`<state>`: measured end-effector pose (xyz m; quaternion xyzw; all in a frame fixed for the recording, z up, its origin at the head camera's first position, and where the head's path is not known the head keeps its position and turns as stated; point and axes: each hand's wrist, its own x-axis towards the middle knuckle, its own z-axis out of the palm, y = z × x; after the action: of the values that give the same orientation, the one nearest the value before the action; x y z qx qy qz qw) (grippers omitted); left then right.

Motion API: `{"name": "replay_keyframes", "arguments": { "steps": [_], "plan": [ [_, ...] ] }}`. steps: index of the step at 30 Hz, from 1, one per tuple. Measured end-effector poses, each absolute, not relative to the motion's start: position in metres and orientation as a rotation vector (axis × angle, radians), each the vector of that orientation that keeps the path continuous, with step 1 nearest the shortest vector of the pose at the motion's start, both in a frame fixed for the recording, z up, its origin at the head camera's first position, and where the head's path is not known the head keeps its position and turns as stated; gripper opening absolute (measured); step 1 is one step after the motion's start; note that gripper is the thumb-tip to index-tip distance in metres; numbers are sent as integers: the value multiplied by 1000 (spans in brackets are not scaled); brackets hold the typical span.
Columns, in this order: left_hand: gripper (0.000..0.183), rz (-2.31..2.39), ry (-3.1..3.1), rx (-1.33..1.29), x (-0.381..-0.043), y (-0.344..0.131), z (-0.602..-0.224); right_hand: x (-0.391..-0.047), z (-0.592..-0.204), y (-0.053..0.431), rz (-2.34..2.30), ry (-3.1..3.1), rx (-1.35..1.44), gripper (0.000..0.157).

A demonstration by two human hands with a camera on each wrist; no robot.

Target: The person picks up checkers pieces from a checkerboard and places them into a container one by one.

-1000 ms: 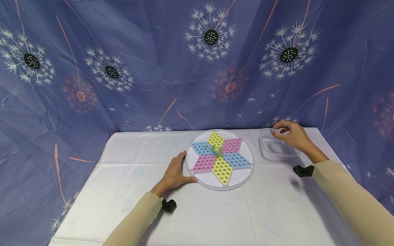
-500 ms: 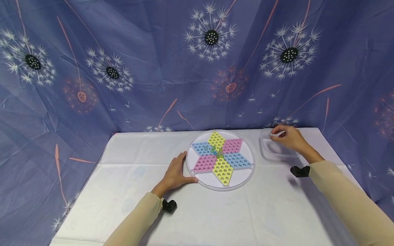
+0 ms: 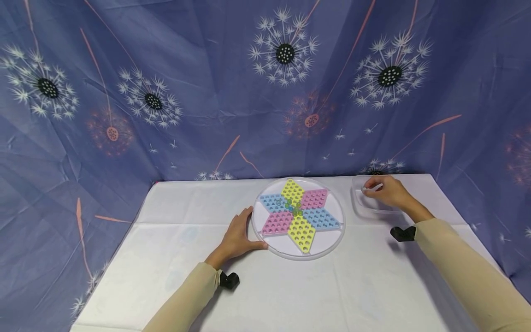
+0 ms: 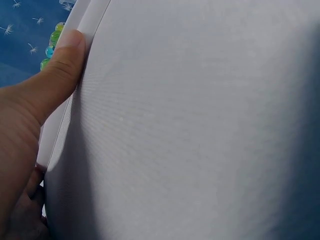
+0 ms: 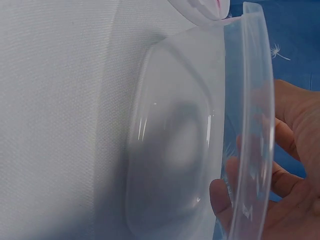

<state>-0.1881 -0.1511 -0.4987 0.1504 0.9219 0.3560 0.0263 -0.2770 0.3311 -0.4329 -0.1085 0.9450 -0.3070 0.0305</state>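
A round board [image 3: 315, 244] with a star of yellow, pink and blue hole-filled points lies at the middle of the table. Several green and blue marbles [image 3: 295, 212] sit near its centre. My left hand [image 3: 235, 237] rests on the board's left rim, fingers spread, and its thumb [image 4: 67, 55] touches the near edge. To the right is a translucent plastic container [image 3: 375, 211]. My right hand [image 3: 389, 191] is over it, thumb and fingertips together on a small pale marble [image 3: 364, 188]. In the right wrist view, the container's rim [image 5: 255, 125] partly covers the fingers.
A white cloth [image 3: 199, 203] covers the table. Behind it hangs a blue curtain [image 3: 232, 92] with dandelion prints. The container stands near the table's back right edge, a short way from the board.
My right hand has lowered slightly toward the inside of the container with the marble at its fingertips. The left hand and the board have stayed in place.
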Motion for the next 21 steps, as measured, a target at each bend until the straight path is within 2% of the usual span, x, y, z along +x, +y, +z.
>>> {"name": "replay_keyframes", "arguments": {
  "steps": [13,21],
  "plan": [
    [126,1079,2861,498,-188,-151,-499,-277,-436,333,-949,2943,-354,23],
    [125,1080,2860,500,-188,-151,-499,-278,-436,330,-950,2907,-321,42]
  ]
}}
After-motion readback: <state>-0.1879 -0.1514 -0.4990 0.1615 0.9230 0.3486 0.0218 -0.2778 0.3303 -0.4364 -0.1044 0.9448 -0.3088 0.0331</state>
